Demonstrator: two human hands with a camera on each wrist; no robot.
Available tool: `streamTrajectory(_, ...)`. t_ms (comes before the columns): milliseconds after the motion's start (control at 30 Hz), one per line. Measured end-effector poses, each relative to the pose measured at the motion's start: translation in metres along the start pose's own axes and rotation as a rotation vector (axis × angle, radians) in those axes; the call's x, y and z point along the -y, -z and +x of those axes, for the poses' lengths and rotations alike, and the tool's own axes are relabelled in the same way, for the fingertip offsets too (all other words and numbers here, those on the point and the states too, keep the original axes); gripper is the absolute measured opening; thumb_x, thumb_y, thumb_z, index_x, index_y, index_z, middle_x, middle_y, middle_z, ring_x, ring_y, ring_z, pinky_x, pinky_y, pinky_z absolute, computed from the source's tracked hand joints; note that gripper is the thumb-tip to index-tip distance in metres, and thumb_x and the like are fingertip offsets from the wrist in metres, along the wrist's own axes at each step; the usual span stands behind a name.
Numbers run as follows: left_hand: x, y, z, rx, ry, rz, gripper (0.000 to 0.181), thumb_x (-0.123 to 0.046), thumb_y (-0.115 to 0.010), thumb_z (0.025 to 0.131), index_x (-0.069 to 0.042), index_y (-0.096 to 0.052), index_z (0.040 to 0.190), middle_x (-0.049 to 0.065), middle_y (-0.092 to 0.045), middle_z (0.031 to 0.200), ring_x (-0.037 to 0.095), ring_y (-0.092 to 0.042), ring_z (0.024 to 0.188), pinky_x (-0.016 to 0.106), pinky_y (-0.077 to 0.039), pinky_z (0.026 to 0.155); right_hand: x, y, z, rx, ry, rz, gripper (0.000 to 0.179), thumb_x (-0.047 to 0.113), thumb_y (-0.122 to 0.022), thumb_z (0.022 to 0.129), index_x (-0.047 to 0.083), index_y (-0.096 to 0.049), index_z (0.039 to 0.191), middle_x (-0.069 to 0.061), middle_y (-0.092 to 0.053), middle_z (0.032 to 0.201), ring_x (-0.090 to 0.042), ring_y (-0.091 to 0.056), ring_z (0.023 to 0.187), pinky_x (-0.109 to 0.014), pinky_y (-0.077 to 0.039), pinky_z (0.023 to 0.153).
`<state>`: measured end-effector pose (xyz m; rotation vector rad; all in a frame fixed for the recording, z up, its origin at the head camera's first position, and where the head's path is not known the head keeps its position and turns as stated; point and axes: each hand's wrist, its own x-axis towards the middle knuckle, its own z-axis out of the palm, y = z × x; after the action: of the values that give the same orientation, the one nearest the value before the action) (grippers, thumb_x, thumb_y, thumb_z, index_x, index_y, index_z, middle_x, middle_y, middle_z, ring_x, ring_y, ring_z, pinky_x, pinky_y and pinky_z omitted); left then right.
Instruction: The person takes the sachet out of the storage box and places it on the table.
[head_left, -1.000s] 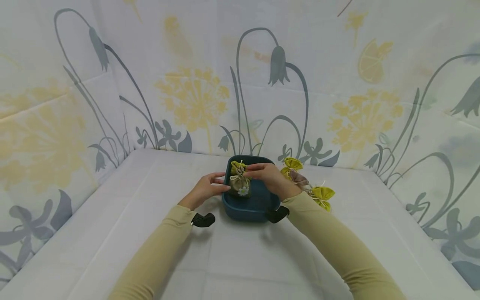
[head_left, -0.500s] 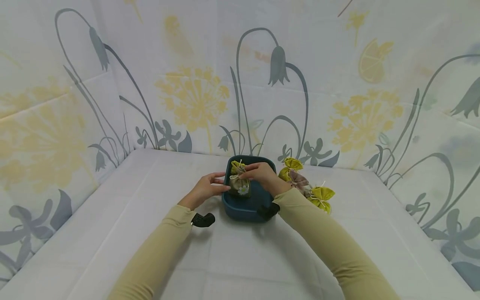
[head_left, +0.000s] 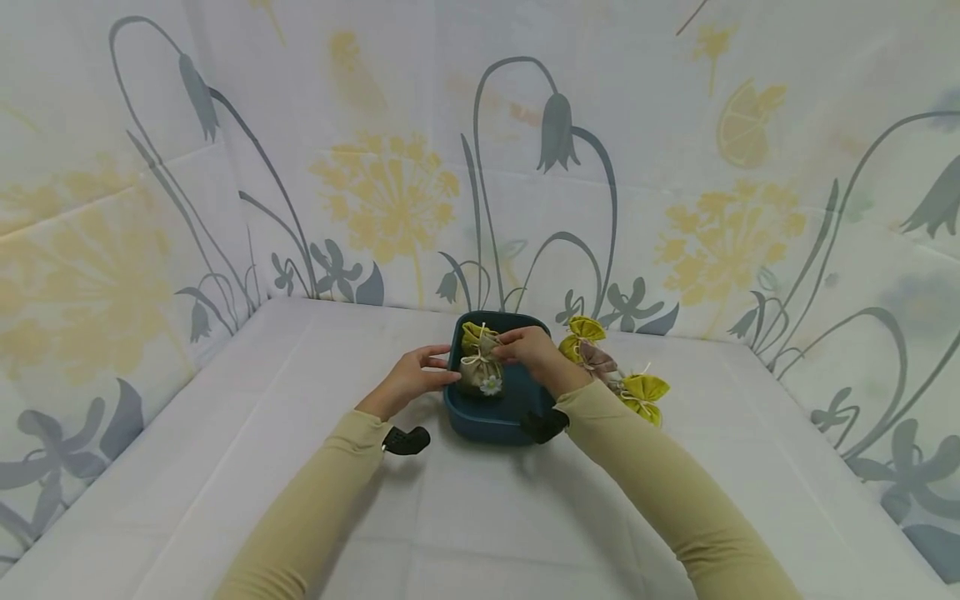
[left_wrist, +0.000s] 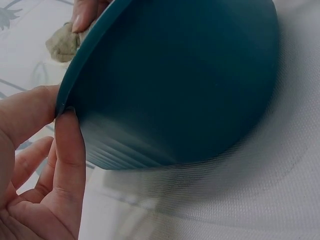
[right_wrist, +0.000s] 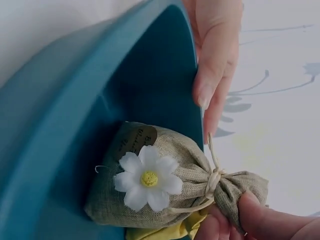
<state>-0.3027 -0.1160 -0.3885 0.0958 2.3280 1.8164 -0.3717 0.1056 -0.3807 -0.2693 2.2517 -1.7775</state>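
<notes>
A beige linen drawstring pouch (right_wrist: 180,160) with a white fabric daisy leans inside the left part of a dark blue bin (head_left: 491,431). My right hand (head_left: 534,352) pinches the pouch's gathered top between thumb and fingers, as the right wrist view shows. Under and behind it lies a yellow pouch (right_wrist: 160,233), mostly hidden. My left hand (head_left: 411,379) holds the bin's left wall. In the left wrist view, its thumb and a finger pinch the rim (left_wrist: 75,75) from both sides.
Right of the bin, a yellow pouch (head_left: 585,329), a brownish pouch (head_left: 597,358) and another yellow pouch (head_left: 643,392) lie close together, partly behind the right forearm. White cloth (head_left: 315,350) covers the table. A flower-printed curtain (head_left: 420,167) stands behind.
My right hand first shifts slightly left, then a little back to the right, and the beige pouch has moved slightly right and nearer. The left hand and the bin stay in place.
</notes>
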Motion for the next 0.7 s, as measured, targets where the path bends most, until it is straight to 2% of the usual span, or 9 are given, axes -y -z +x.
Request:
streamTrajectory(33,0.000,0.000,0.000,0.002,0.000,-0.003,0.064,-0.016,-0.074,0.082,-0.011,-0.045,0.138,0.016,-0.053,0.121,0.021,-0.062,0.094,0.034,-0.051,0.083,0.018,-0.006,-0.020,-0.008,-0.006,-0.022,0.033,0.000,-0.068,0.083,-0.008,-0.061,0.114,-0.019,-0.061,0.112,-0.026,-0.064,0.092,-0.038,-0.051,0.083)
streamTrajectory(67,0.000,0.000,0.000,0.003,0.001,-0.006,0.064,-0.016,-0.074,0.082,-0.011,-0.045,0.138,0.016,-0.053,0.120,0.022,-0.062,0.094,0.035,-0.051,0.083,0.021,-0.006,-0.023,-0.018,-0.018,-0.039,0.033,0.001,-0.067,0.084,-0.009,-0.061,0.115,-0.021,-0.060,0.112,-0.027,-0.063,0.092,-0.038,-0.051,0.085)
streamTrajectory(133,-0.001,0.000,0.000,0.007,-0.003,0.002,0.064,-0.017,-0.074,0.082,-0.011,-0.044,0.139,0.017,-0.053,0.121,0.022,-0.061,0.095,0.035,-0.051,0.084,0.045,-0.014,-0.049,-0.050,-0.067,-0.101,0.034,-0.001,-0.060,0.089,-0.012,-0.055,0.120,-0.022,-0.057,0.117,-0.030,-0.061,0.097,-0.043,-0.045,0.093)
streamTrajectory(233,-0.002,0.000,-0.001,0.007,-0.002,0.003,0.064,-0.017,-0.074,0.082,-0.011,-0.044,0.139,0.017,-0.052,0.121,0.023,-0.060,0.096,0.035,-0.051,0.085,0.053,-0.012,-0.061,-0.046,-0.087,-0.163,0.035,0.002,-0.059,0.091,-0.011,-0.054,0.122,-0.022,-0.057,0.118,-0.031,-0.060,0.099,-0.045,-0.041,0.096)
streamTrajectory(400,-0.001,0.000,0.000,0.000,-0.004,-0.004,0.064,-0.016,-0.074,0.081,-0.011,-0.045,0.138,0.016,-0.053,0.120,0.022,-0.061,0.093,0.034,-0.051,0.083,0.057,-0.007,-0.074,-0.020,-0.080,-0.182,0.035,0.006,-0.060,0.091,-0.009,-0.056,0.122,-0.019,-0.059,0.116,-0.031,-0.060,0.101,-0.044,-0.040,0.098)
streamTrajectory(700,0.002,0.000,0.000,0.013,-0.019,0.001,0.063,-0.016,-0.073,0.082,-0.010,-0.045,0.139,0.018,-0.051,0.122,0.023,-0.060,0.095,0.036,-0.050,0.085,0.064,-0.002,-0.100,-0.072,-0.076,-0.117,0.036,0.007,-0.057,0.093,-0.006,-0.053,0.126,-0.019,-0.057,0.118,-0.032,-0.056,0.106,-0.046,-0.038,0.099)
